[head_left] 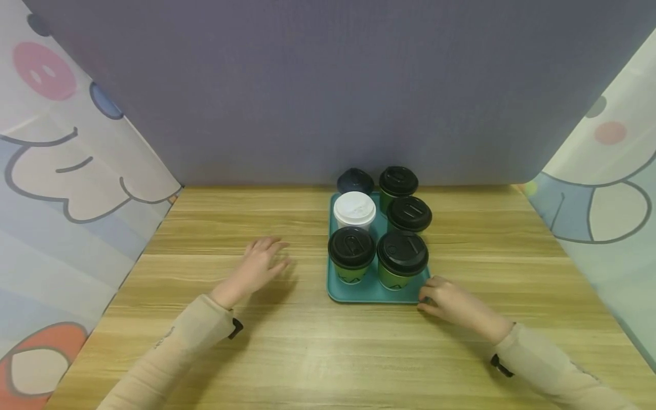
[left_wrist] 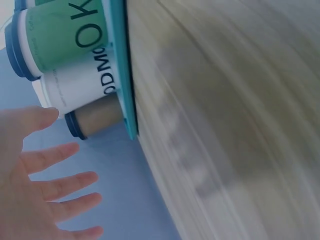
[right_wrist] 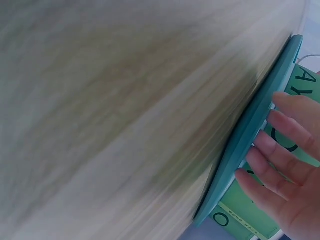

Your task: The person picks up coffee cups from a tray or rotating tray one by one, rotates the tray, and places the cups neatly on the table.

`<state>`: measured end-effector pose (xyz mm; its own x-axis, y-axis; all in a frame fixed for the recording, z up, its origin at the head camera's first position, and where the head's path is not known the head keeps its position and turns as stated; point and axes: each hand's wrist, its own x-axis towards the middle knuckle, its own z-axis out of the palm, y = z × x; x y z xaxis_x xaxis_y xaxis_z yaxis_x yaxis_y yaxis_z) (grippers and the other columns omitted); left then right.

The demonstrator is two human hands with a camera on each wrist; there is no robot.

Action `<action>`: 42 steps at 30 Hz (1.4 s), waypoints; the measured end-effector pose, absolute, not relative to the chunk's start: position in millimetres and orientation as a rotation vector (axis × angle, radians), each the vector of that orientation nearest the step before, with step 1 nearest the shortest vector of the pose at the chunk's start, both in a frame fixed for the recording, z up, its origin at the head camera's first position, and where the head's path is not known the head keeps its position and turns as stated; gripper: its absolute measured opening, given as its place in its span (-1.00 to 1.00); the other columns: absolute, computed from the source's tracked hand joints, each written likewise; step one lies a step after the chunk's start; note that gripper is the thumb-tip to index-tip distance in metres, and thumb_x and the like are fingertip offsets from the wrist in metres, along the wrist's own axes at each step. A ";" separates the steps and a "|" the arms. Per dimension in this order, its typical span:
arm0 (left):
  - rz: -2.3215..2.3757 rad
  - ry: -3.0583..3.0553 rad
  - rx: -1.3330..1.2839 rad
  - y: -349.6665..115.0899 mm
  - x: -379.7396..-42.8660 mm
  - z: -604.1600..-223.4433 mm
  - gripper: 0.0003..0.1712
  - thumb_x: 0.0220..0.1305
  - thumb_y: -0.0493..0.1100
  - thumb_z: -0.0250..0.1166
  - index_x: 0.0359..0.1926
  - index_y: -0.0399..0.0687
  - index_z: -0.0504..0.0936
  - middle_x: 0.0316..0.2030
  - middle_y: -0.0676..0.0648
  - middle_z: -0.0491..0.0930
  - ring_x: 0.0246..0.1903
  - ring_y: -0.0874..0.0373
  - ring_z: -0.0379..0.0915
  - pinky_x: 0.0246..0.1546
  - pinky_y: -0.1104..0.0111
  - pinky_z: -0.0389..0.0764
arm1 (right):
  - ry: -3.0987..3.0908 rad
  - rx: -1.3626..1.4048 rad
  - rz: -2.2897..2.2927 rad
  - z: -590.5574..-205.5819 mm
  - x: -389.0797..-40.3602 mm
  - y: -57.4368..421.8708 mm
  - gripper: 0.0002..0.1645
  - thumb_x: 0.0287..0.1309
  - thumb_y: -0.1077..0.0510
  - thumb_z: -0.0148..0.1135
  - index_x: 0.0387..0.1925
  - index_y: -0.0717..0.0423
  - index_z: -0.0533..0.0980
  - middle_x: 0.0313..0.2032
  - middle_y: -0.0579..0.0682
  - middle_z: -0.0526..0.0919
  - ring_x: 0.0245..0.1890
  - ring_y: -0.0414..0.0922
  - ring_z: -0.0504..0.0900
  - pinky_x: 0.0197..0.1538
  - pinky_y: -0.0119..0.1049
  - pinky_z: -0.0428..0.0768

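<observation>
A teal tray (head_left: pixel 364 294) holds several lidded paper cups in two columns. At its front stand two green cups with black lids, one on the left (head_left: pixel 351 256) and one on the right (head_left: pixel 402 255). Behind the left one is a white cup (head_left: pixel 354 209) with a white lid; a brown cup (left_wrist: pixel 101 117) is at the back left. Two more black-lidded cups, a middle one (head_left: pixel 409 214) and a rear one (head_left: pixel 397 182), fill the right column. My right hand (head_left: pixel 451 302) touches the tray's front right corner with its fingertips. Left of the tray, my left hand (head_left: pixel 253 270) hovers with spread fingers, apart from it.
The tray lies on a wood-grain table (head_left: pixel 318 353), its far end close to a grey-purple back panel (head_left: pixel 328 97). Cartoon-printed curtains hang at the left (head_left: pixel 66 171) and right (head_left: pixel 610 159) sides.
</observation>
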<state>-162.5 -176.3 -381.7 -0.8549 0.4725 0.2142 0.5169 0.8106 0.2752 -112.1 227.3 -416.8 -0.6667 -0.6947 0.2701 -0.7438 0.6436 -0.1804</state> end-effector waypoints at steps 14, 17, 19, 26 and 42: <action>-0.621 -2.718 -0.782 -134.9 -157.8 -362.0 -0.63 0.15 -0.09 0.17 -0.05 -0.19 0.53 -0.06 -0.20 0.51 -0.02 -0.08 0.37 0.08 0.03 0.21 | -2.743 1.123 0.348 -416.6 -111.9 221.1 -0.78 -0.24 0.24 0.34 -0.68 0.02 0.42 -0.60 -0.18 0.37 -0.57 -0.29 0.32 -0.55 -0.45 0.36; -0.660 -2.663 -0.825 -124.8 -157.9 -359.1 -0.62 0.10 -0.10 0.20 -0.07 -0.20 0.54 -0.07 -0.18 0.51 -0.04 -0.08 0.37 0.05 0.02 0.25 | -2.790 1.106 0.337 -414.9 -111.9 220.1 -0.77 -0.22 0.24 0.33 -0.69 0.01 0.41 -0.61 -0.18 0.36 -0.58 -0.29 0.32 -0.55 -0.44 0.35; -0.680 -2.638 -0.866 -118.4 -158.3 -357.7 -0.58 0.06 -0.08 0.23 -0.07 -0.20 0.54 -0.06 -0.18 0.51 -0.03 -0.09 0.36 0.04 0.02 0.24 | -2.812 1.095 0.329 -413.7 -112.3 219.4 -0.76 -0.21 0.24 0.33 -0.70 0.00 0.40 -0.61 -0.18 0.36 -0.58 -0.29 0.32 -0.55 -0.44 0.35; -0.696 -2.622 -0.968 -97.2 -159.4 -353.8 -0.43 -0.01 0.02 0.29 0.03 -0.16 0.47 0.02 -0.18 0.43 0.02 -0.10 0.32 0.03 0.01 0.26 | -2.819 1.102 0.321 -411.6 -114.0 218.2 -0.72 -0.21 0.24 0.33 -0.73 -0.02 0.37 -0.62 -0.18 0.35 -0.59 -0.29 0.31 -0.56 -0.41 0.34; -0.632 -2.758 -1.036 -57.3 -168.8 -356.8 -0.08 -0.11 0.28 0.28 0.23 -0.05 0.23 0.15 -0.18 0.16 0.12 -0.05 0.17 0.07 0.12 0.28 | -2.792 1.098 0.318 -410.4 -111.2 216.9 -0.69 -0.23 0.25 0.34 -0.74 -0.03 0.34 -0.63 -0.19 0.32 -0.61 -0.30 0.29 -0.57 -0.42 0.33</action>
